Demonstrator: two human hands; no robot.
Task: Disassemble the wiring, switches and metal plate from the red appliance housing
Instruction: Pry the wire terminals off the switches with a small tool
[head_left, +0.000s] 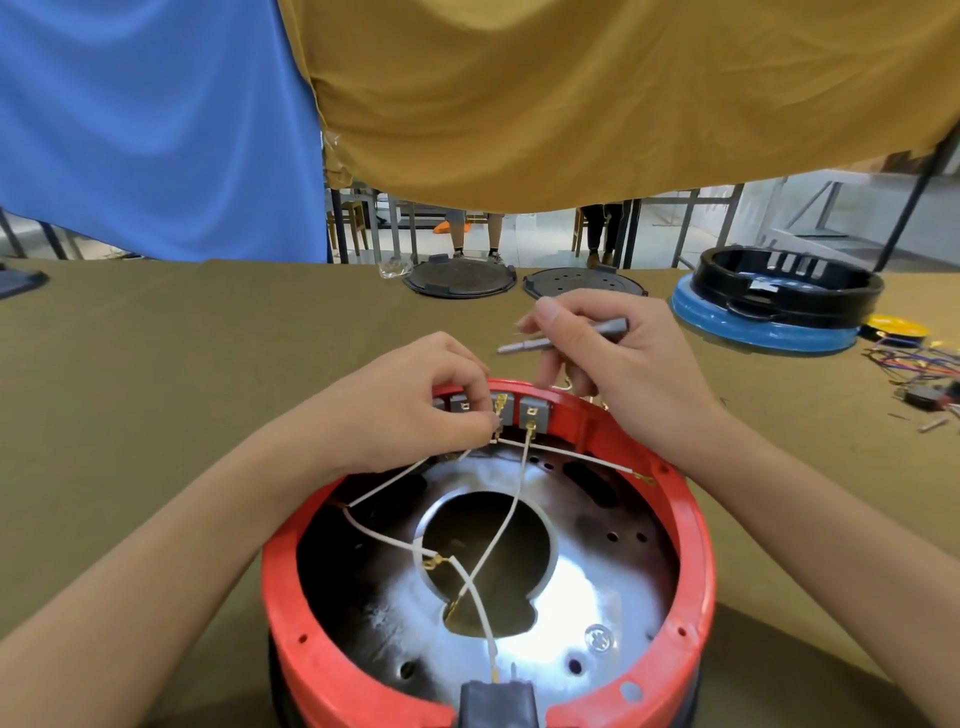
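Currently your red housing (332, 670) sits open-side up on the olive-covered desk (156, 364), directly below you, with the metal plate (597, 587) bright inside it around a large round hole. Grey switches (535, 413) line the inner far wall. White wires (511, 512) cross the opening, ending in brass terminals.

Your left hand (415, 400) reaches over the far rim, thumb and fingertips pinched together on a wire terminal at the switch row. Your right hand (618, 364) hovers just behind the far rim, fingers curled round a metal screwdriver bit (524, 344), whose tip points left, clear of the housing.

Farther back on the desk lie two dark round lids (460, 278) side by side. At far right, a black ring-shaped part (789, 286) rests on a blue base (769, 338); beside it is a yellow dish (898, 327) and a loose tangle of coloured wires (919, 369). Blue and mustard cloths (571, 104) hang behind the desk.
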